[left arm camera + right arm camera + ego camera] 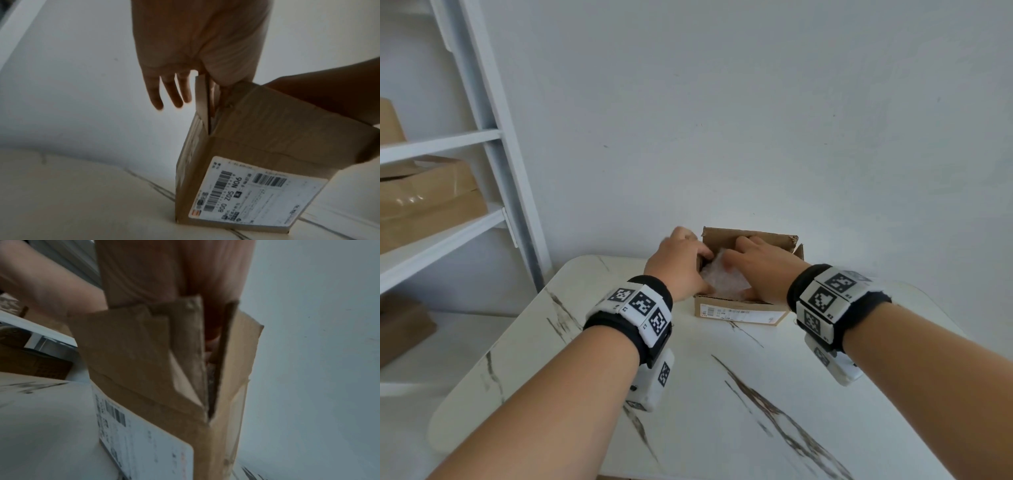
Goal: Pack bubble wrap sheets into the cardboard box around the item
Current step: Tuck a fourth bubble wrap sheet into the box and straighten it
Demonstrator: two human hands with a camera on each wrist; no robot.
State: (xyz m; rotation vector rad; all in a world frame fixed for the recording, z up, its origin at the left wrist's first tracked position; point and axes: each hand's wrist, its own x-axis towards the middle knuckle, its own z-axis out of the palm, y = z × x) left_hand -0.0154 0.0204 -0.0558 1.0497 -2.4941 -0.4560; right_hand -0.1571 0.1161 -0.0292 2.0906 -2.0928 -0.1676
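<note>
Bubble wrap (724,279) is pressed into an open cardboard box (739,310) on a marble-patterned table (705,394) — left hand (681,263) straight-fingered at its edge; right hand's (760,263) grip cannot be told.

— What's the box (743,313) made of?
— Brown matt cardboard, creased, with a smooth white paper label (252,196).
— And inside?
— Clear, crinkly plastic bubble wrap (726,282). The table (722,411) looks like glossy white marble, dark-veined.
</note>
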